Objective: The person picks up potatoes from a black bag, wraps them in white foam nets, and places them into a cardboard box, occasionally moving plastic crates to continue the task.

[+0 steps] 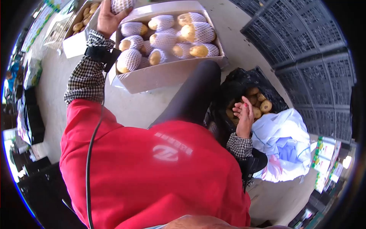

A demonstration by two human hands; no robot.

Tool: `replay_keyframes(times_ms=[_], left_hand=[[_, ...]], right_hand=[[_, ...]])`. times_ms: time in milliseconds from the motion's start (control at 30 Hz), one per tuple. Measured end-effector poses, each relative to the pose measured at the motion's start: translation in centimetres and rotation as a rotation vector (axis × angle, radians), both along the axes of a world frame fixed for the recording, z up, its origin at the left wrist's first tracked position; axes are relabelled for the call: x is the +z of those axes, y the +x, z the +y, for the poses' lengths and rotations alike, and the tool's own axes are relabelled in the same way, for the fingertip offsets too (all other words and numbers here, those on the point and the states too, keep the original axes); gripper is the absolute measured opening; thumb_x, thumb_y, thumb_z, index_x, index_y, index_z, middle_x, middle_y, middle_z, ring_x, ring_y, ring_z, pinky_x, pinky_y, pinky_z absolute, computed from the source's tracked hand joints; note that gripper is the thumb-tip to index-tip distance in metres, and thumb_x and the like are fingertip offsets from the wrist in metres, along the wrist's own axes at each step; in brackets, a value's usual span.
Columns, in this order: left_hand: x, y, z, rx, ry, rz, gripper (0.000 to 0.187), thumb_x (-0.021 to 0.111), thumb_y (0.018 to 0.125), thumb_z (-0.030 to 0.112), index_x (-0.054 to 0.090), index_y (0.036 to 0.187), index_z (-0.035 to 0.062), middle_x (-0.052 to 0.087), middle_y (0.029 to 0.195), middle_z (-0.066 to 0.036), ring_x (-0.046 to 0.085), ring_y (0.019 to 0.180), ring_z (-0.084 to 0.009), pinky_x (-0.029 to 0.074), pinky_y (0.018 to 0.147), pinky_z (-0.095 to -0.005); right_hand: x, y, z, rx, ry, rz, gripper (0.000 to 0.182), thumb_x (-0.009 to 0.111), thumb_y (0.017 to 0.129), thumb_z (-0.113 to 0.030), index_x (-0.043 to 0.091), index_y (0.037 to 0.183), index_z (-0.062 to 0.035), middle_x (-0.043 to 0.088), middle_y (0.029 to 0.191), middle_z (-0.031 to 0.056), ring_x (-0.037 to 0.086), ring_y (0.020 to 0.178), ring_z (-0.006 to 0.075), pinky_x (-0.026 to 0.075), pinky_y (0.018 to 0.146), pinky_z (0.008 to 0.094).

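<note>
At the top edge, my left hand (108,20) is closed around a white foam net sleeve (122,5), apparently with a potato inside, though the frame cuts part of it off. Just right of that hand stands an open cardboard box (152,81), filled with potatoes in foam nets (197,32). My right hand (244,116) is over an open black plastic bag (238,82), palm turned up and fingers partly bent and apart, with nothing visible in it. Bare potatoes (266,106) lie in the bag beside its fingers.
A white plastic bag (284,147) with bluish contents lies beside the black bag. Stacked dark plastic crates (305,49) line the right side. At upper left, another box (74,45) holds loose potatoes. My bent knee (207,70) reaches the front box's near side. A cable (89,164) hangs along my left side.
</note>
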State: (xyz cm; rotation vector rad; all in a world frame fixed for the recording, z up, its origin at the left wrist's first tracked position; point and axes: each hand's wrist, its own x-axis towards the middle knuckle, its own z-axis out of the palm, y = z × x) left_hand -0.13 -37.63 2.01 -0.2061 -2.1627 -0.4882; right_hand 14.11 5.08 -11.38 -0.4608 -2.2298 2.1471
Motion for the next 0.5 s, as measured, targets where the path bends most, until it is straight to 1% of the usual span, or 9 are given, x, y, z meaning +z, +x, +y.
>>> replay_keyframes(times_ms=[33, 67, 133, 167, 233, 300, 367, 400, 500], left_hand=[[-2.3, -3.5, -2.2, -0.11, -0.201, 0.135, 0.06, 0.065, 0.072, 0.017, 0.037, 0.123, 0.006, 0.047, 0.115, -0.016, 0.047, 0.105, -0.0307, 0.039, 0.09, -0.0397], [-4.7, -5.6, -3.2, -0.093, -0.193, 0.103, 0.059, 0.069, 0.068, 0.018, 0.043, 0.119, 0.0054, 0.047, 0.115, -0.018, 0.044, 0.108, -0.0333, 0.037, 0.09, -0.039], [-11.1, -8.1, -4.6, -0.077, -0.448, -0.183, 0.059, 0.068, 0.067, 0.016, 0.044, 0.12, 0.0082, 0.045, 0.119, -0.017, 0.042, 0.111, -0.0329, 0.034, 0.094, -0.0402], [-22.7, -14.9, -12.8, -0.156, -0.557, -0.704, 0.058, 0.065, 0.068, 0.016, 0.043, 0.122, 0.0119, 0.041, 0.125, -0.015, 0.035, 0.117, -0.0321, 0.03, 0.097, -0.041], [-20.4, -11.8, -7.8, -0.231, -0.577, -1.089, 0.061, 0.059, 0.072, 0.019, 0.034, 0.128, 0.0249, 0.028, 0.134, -0.018, 0.026, 0.124, -0.034, 0.025, 0.101, -0.043], [-25.4, -19.4, -14.3, -0.597, -0.677, -1.134, 0.06, 0.058, 0.07, 0.014, 0.038, 0.126, 0.0227, 0.032, 0.131, -0.019, 0.027, 0.123, -0.0336, 0.023, 0.102, -0.0421], [-20.8, -19.2, -9.9, -0.357, -0.904, -1.177, 0.048, 0.06, 0.069, 0.016, 0.05, 0.117, 0.012, 0.038, 0.128, -0.017, 0.032, 0.121, -0.0287, 0.025, 0.101, -0.0383], [-16.8, -18.5, -5.0, -0.311, -0.764, -1.44, 0.042, 0.059, 0.073, 0.021, 0.052, 0.113, 0.0091, 0.047, 0.118, -0.019, 0.042, 0.114, -0.0283, 0.032, 0.097, -0.0369], [-12.9, -15.8, 7.3, -0.593, -0.506, -0.942, 0.036, 0.055, 0.079, 0.017, 0.051, 0.112, 0.0029, 0.053, 0.111, -0.017, 0.051, 0.104, -0.0282, 0.039, 0.089, -0.0344]], right_hand=[[-0.1, 0.0, 0.2, -0.001, 0.01, 0.02, 0.03, 0.04, 0.09, -0.022, 0.049, 0.114, -0.0069, 0.058, 0.085, 0.0034, 0.052, 0.068, 0.0068, 0.04, 0.058, 0.0176], [-0.2, -0.1, 0.6, -0.014, 0.024, 0.019, 0.03, 0.041, 0.09, -0.022, 0.049, 0.114, -0.007, 0.058, 0.085, 0.0033, 0.052, 0.068, 0.0068, 0.04, 0.058, 0.0177], [-0.6, 0.4, 1.7, -0.057, 0.048, 0.001, 0.029, 0.042, 0.09, -0.022, 0.05, 0.114, -0.0073, 0.058, 0.084, 0.0032, 0.052, 0.067, 0.0067, 0.041, 0.057, 0.0179], [-0.8, 0.7, 2.3, -0.068, 0.021, 0.026, 0.029, 0.042, 0.09, -0.022, 0.05, 0.113, -0.0073, 0.058, 0.084, 0.0035, 0.053, 0.068, 0.007, 0.041, 0.058, 0.0181], [-1.1, 1.5, 4.2, -0.123, 0.042, 0.047, 0.029, 0.043, 0.089, -0.021, 0.05, 0.113, -0.006, 0.058, 0.084, 0.0042, 0.054, 0.068, 0.0082, 0.042, 0.058, 0.0189], [-0.7, 2.4, 5.8, -0.261, 0.059, 0.066, 0.029, 0.043, 0.089, -0.019, 0.049, 0.113, -0.0042, 0.058, 0.083, 0.0049, 0.054, 0.068, 0.0089, 0.042, 0.059, 0.0198], [0.1, 3.6, 8.1, -0.392, 0.064, 0.118, 0.03, 0.043, 0.088, -0.018, 0.048, 0.113, -0.0033, 0.058, 0.082, 0.0046, 0.053, 0.067, 0.0085, 0.041, 0.059, 0.0196], [0.5, 4.5, 9.6, -0.451, 0.067, 0.153, 0.03, 0.043, 0.088, -0.017, 0.047, 0.115, -0.0028, 0.057, 0.081, 0.0042, 0.052, 0.067, 0.0079, 0.041, 0.06, 0.0192], [1.4, 6.8, 13.7, -0.666, 0.117, 0.208, 0.031, 0.044, 0.085, -0.016, 0.048, 0.114, -0.0033, 0.057, 0.081, 0.004, 0.053, 0.068, 0.0099, 0.041, 0.061, 0.0206]])
